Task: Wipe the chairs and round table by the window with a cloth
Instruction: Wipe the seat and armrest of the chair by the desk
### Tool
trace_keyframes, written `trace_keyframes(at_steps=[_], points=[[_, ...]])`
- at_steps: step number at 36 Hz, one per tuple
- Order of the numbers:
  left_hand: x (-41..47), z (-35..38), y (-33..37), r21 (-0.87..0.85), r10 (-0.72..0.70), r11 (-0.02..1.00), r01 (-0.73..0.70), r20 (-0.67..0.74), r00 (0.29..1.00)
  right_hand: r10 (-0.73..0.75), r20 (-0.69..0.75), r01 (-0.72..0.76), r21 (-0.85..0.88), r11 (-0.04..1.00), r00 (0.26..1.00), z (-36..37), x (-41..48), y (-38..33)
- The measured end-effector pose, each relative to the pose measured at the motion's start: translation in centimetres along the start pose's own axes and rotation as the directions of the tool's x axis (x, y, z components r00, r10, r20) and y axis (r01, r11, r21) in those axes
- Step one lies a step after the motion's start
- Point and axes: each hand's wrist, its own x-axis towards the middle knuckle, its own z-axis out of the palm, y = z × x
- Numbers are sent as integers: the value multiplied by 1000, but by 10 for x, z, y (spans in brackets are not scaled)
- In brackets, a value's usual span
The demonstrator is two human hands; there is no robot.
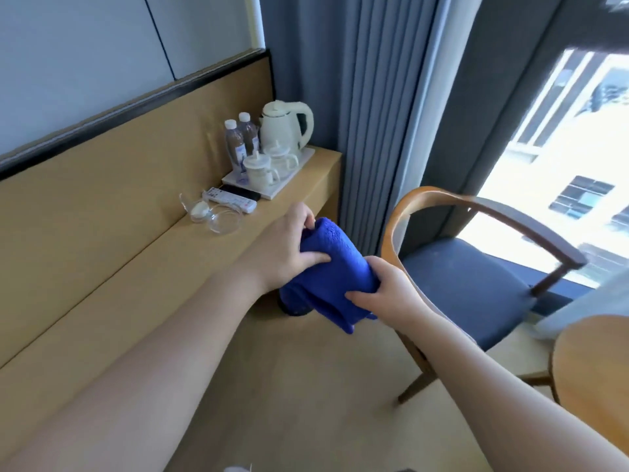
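A bright blue cloth [335, 267] is held in the air between both hands, folded into a thick roll. My left hand [289, 247] grips its upper left end. My right hand [388, 294] pinches its lower right end. Just to the right stands a wooden chair [476, 277] with a curved backrest and a dark blue seat, beside the window. The edge of the round wooden table [592, 376] shows at the lower right.
A long wooden shelf [163, 253] runs along the left wall, carrying a white tray [299, 168] with a kettle [287, 127], two bottles and two cups, plus a remote [229, 199] and glass dishes. Grey curtains [374, 114] hang behind. A dark bin [292, 301] sits under the cloth.
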Motion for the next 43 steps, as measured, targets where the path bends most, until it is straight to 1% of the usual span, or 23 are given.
trace_keyframes(at_steps=[3,5,7,9,12,15,16,18,21,23,25,29,37,41,43], points=[[11,33,33,-90,-19,996,18,-13,1000,54,-92,-50,37,998,994,-38,-19,28],[17,56,51,-128,-5,992,10,41,999,99,-142,-87,94,992,985,-60,-31,44],[24,76,67,-113,28,994,-16,106,994,142,-188,-117,139,983,972,-80,-40,60],[31,96,80,-76,64,996,-55,130,989,192,-224,-158,162,974,955,-96,-47,73],[38,126,99,-87,45,996,-33,143,989,259,-258,-198,241,950,931,-115,-55,85],[42,155,112,-115,22,993,-5,147,989,304,-280,-191,369,910,910,-129,-62,88],[44,164,112,-132,19,991,4,171,985,317,-274,-188,411,892,908,-133,-64,90],[49,180,112,-176,6,983,42,266,964,335,-253,-196,450,871,908,-143,-68,99],[61,197,106,-181,-1,980,82,406,914,349,-257,-241,373,896,901,-160,-70,117],[70,205,102,-164,0,983,79,436,900,368,-260,-281,318,905,893,-171,-66,128],[92,221,96,-158,-18,983,97,439,898,392,-262,-313,296,902,882,-184,-50,143],[101,228,89,-145,-26,985,95,416,909,376,-283,-305,264,915,882,-188,-41,150],[169,259,54,-169,-73,971,171,471,879,408,-256,-362,207,909,877,-208,33,178],[201,275,43,-215,-100,949,231,488,867,446,-302,-400,203,894,843,-212,70,197],[217,286,39,-235,-103,941,245,491,865,461,-292,-413,212,886,838,-213,89,205]])
